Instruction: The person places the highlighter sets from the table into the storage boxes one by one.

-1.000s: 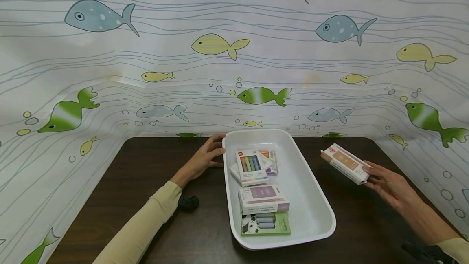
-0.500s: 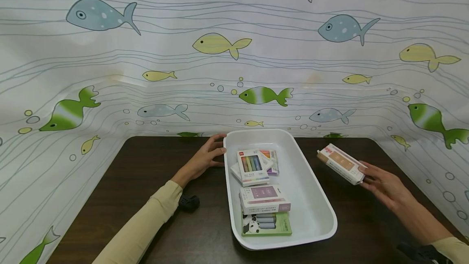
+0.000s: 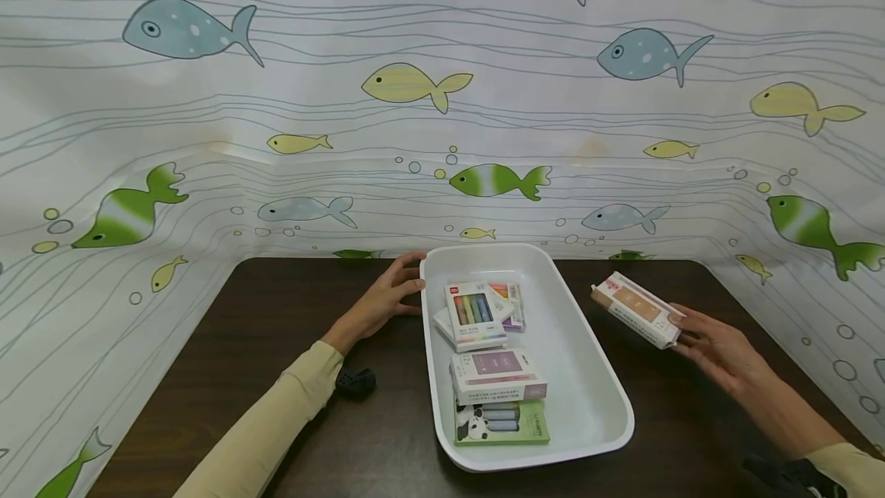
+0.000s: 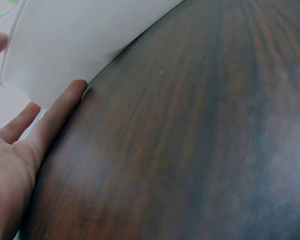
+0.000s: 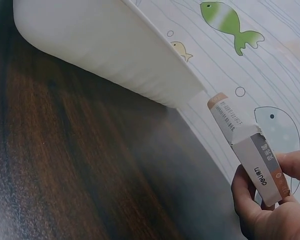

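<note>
A white plastic tray [image 3: 588, 375] stands on the dark table. My left hand [image 3: 379, 300] touches its left side near the far end; in the left wrist view the fingers [image 4: 57, 112] lie fairly straight against the outer wall. To the right of the tray, my right hand [image 3: 722, 348] pinches the near end of a small white and orange-brown carton [image 3: 638, 309]. The carton is tilted, its far end toward the tray. In the right wrist view the thumb and fingers grip one end of the carton [image 5: 250, 150], held up over the table beside the tray.
Along the tray's left half lie a white crayon box [image 3: 475, 316] over other boxes, a white and purple carton [image 3: 498, 375], and a green panda box [image 3: 502, 423] partly under it. A fish-patterned sheet [image 3: 442, 121] encloses the dark wooden table [image 3: 228, 375] at the back and sides.
My right hand has shifted slightly left toward the tray, carrying the carton. The left hand, the tray and the boxes inside it stay put.
</note>
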